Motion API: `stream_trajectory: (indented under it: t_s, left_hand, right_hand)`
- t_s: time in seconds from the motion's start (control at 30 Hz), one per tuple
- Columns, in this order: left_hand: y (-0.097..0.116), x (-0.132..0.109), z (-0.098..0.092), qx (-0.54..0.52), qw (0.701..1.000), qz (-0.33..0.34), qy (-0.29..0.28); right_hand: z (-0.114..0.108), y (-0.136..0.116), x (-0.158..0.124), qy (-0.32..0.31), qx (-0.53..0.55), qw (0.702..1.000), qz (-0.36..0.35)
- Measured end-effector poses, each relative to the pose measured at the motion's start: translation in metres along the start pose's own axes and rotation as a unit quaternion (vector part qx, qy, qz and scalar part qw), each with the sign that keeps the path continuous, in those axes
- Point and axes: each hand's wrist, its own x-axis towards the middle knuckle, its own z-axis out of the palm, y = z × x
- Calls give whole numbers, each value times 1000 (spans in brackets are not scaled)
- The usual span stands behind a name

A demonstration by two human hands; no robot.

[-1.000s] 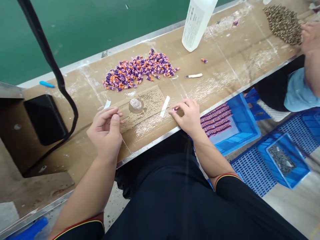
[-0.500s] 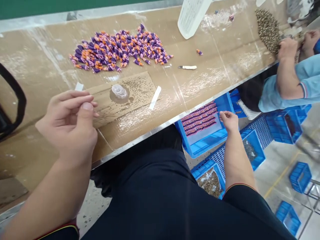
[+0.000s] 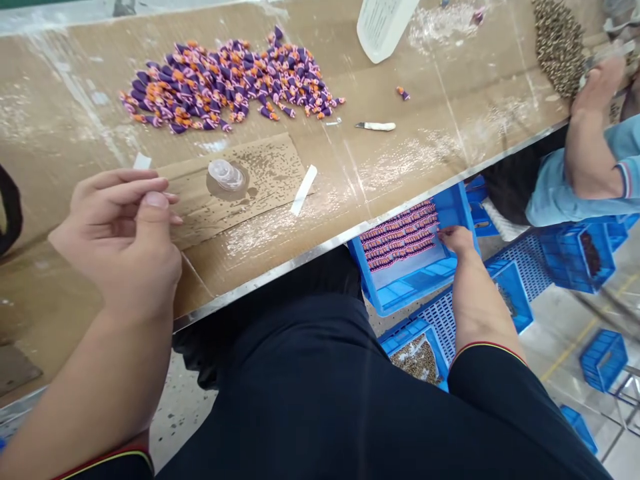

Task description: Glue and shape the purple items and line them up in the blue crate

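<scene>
My left hand (image 3: 120, 233) hovers over the near part of the cardboard-covered bench (image 3: 450, 133). Its fingers are curled and the thumb tip presses against the forefinger; whatever is in the pinch is too small to make out. My right hand (image 3: 455, 240) is below the bench edge, inside a blue bin (image 3: 400, 300). Its bunched fingertips touch the right end of neat rows of purple-and-orange pieces (image 3: 400, 240). A loose pile of the same pieces (image 3: 230, 80) lies at the back of the bench.
A cardboard patch (image 3: 270, 173) carries a small clear cap (image 3: 226, 175), with a white strip (image 3: 303, 190) beside it. Farther off are a small knife (image 3: 376, 126) and a white bottle (image 3: 383, 27). Another person's hand (image 3: 597, 83) works at a heap of brown parts (image 3: 557, 43). More blue bins (image 3: 575, 253) sit on the floor.
My right hand left the bench edge, dropped to the blue bin and now touches the rows there. The view swung right and down. My left hand kept its pinch.
</scene>
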Motion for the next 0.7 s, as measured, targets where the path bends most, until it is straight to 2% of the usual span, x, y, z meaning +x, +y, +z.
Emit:
stream_trajectory:
  t_s: [0.17, 0.27, 0.47, 0.7]
  left_hand:
    - [8, -2, 4, 11, 999, -29, 8]
    - [6, -2, 3, 13, 999, -31, -3]
    - [-14, 2, 1, 19, 997, 68, -8]
    - [-17, 3, 3, 36, 997, 75, 5]
  right_hand:
    - [8, -3, 2, 5, -11, 1000, 10]
    - [11, -3, 4, 9, -22, 1000, 9]
    - [15, -2, 7, 12, -42, 999, -3]
    - [20, -1, 10, 12, -50, 999, -4]
